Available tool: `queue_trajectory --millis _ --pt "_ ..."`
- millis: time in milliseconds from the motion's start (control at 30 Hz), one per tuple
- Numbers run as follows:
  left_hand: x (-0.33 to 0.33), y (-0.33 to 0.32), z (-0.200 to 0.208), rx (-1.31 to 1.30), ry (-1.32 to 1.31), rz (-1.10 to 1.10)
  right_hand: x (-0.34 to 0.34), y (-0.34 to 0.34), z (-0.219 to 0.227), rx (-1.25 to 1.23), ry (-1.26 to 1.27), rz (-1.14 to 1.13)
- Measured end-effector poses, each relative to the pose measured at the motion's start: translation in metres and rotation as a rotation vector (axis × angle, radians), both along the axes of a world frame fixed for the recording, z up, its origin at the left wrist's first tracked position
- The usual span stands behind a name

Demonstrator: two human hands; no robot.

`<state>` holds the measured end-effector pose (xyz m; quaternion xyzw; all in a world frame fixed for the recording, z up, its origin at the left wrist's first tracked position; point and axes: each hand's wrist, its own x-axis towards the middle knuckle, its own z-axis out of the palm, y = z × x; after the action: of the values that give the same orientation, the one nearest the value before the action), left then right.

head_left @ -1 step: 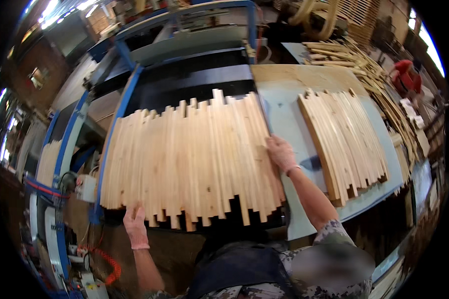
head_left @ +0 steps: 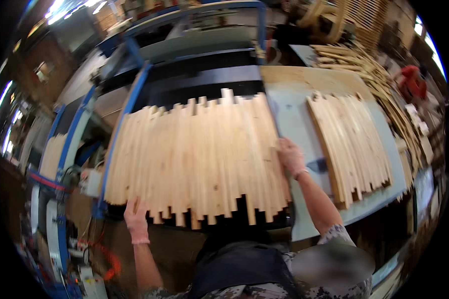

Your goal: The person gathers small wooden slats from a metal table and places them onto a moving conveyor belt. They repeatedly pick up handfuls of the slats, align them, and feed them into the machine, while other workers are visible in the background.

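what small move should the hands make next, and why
Perhaps nudge the near ends of the wide wooden strip layer inward with the left hand: those ends jut unevenly, and the right hand, at the layer's right edge, could steady it.

A person (head_left: pixel 412 83) in red showed at the far right, beyond a long heap (head_left: pixel 349 54) of loose sticks lying at many angles. White blocks (head_left: pixel 416 118) lay just below that person. Near the heap's far end were curved tan pipes (head_left: pixel 338 24), with a slatted stack (head_left: pixel 366 20) beside them. A blue frame (head_left: pixel 261 26) spanned the top. At the left, pale slats (head_left: pixel 53 157) lay beside a blue rail (head_left: pixel 76 127), above a red bar (head_left: pixel 47 182). Right of these sat a whitish box (head_left: pixel 91 182); lower down, an orange hose (head_left: pixel 114 264) was blurred.
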<state>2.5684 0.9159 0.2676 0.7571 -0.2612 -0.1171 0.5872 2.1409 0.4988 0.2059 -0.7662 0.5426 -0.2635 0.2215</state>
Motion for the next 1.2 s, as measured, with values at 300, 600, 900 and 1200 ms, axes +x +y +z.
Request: queue_trajectory --millis 300,600,900,1200 --pt "0.201 0.037 0.047 0.89 -0.72 0.572 -0.046 0.041 -0.035 0.008 -0.263 -0.19" --pt "0.29 0.066 0.035 0.928 -0.829 0.444 -0.032 0.045 -0.02 -0.171 -0.063 -0.096" --pt "0.241 0.107 0.025 -0.065 -0.04 0.065 -0.03 0.045 -0.032 -0.059 -0.18 -0.231" --pt "-0.02 0.127 -0.114 0.395 0.979 -0.405 -0.028 0.068 -0.008 -0.115 -0.15 -0.278"
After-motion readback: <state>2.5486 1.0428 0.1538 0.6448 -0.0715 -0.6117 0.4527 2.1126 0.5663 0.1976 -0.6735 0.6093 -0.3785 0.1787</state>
